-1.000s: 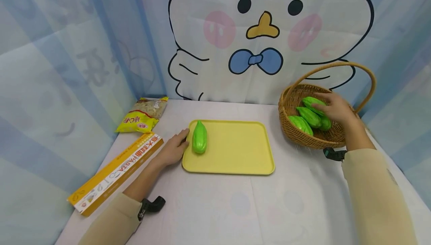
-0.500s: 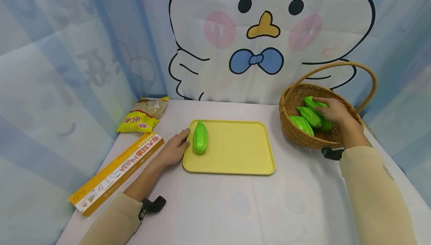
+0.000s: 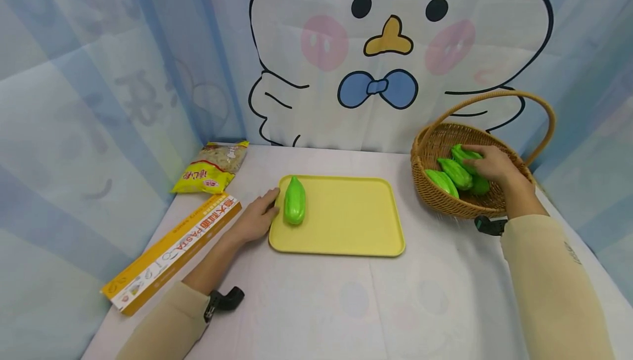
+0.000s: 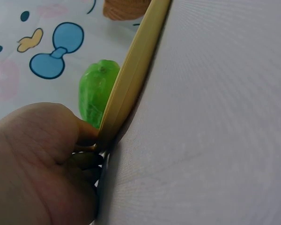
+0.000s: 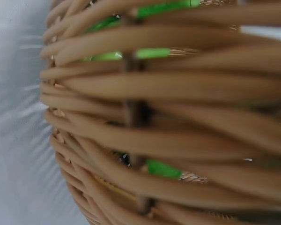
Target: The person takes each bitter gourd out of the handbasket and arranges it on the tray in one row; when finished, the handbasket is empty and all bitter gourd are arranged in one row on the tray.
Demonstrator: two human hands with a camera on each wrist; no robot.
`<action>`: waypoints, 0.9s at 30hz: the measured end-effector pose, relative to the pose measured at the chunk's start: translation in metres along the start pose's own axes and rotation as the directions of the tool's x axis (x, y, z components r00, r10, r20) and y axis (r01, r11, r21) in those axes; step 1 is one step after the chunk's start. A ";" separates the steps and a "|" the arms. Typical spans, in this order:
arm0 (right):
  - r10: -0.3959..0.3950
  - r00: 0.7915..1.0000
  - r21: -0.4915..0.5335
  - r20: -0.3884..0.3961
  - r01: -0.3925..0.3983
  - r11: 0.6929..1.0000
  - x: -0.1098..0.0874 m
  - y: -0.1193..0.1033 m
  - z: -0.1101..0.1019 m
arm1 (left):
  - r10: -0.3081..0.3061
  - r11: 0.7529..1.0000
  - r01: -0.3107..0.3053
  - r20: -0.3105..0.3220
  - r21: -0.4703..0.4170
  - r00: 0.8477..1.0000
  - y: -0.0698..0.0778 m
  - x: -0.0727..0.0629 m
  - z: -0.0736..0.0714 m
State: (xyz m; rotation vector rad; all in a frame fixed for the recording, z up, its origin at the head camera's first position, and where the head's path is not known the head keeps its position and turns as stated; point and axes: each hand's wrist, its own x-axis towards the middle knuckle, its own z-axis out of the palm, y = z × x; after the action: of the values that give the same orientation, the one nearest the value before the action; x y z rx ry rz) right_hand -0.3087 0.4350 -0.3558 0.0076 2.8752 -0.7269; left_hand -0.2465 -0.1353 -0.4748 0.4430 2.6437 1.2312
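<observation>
A smooth green papaya [image 3: 294, 201] lies lengthwise near the left end of the yellow tray [image 3: 346, 217]. My left hand [image 3: 254, 219] grips the tray's left edge; the left wrist view has the thumb of that hand [image 4: 42, 159] at the rim [image 4: 131, 79] and the fingers lower down. At the right, my right hand [image 3: 488, 163] reaches into a wicker basket [image 3: 432, 200] and grips the rearmost green papaya [image 3: 460, 154], thumb and fingers around it. Several more papayas [image 3: 455, 173] lie beneath and beside it. Basket weave [image 5: 178, 89] hides the right hand in the right wrist view.
A yellow pasta box [image 3: 173, 253] lies diagonally left of my left forearm. Behind it sits a yellow and clear food bag [image 3: 210, 167]. The basket's tall handle [image 3: 539, 107] arches over its right side. A printed curtain [image 3: 316, 118] hangs along the back of the table.
My right hand has lowered onto the rear papaya and closed its fingers round it; that papaya has shifted slightly and turned. The left hand and tray stay in place.
</observation>
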 end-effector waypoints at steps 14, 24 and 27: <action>0.038 0.987 0.125 -0.155 -0.019 0.992 -0.007 -0.012 0.001 | -0.018 1.000 0.018 0.009 -0.010 1.000 0.000 -0.001 -0.001; 0.087 0.936 0.399 -0.342 0.061 0.915 -0.039 -0.040 0.005 | -0.024 1.000 0.024 0.010 -0.002 1.000 -0.001 0.001 0.000; 0.102 0.923 0.472 -0.371 0.092 0.877 -0.052 -0.050 0.012 | -0.023 1.000 0.023 0.009 -0.004 1.000 -0.002 0.001 0.001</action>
State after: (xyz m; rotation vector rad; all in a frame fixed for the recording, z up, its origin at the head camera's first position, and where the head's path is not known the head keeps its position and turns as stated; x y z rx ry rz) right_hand -0.2577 0.3878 -0.3335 0.2517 2.9434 -1.5879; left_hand -0.2472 -0.1356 -0.4767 0.4156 2.6315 1.2248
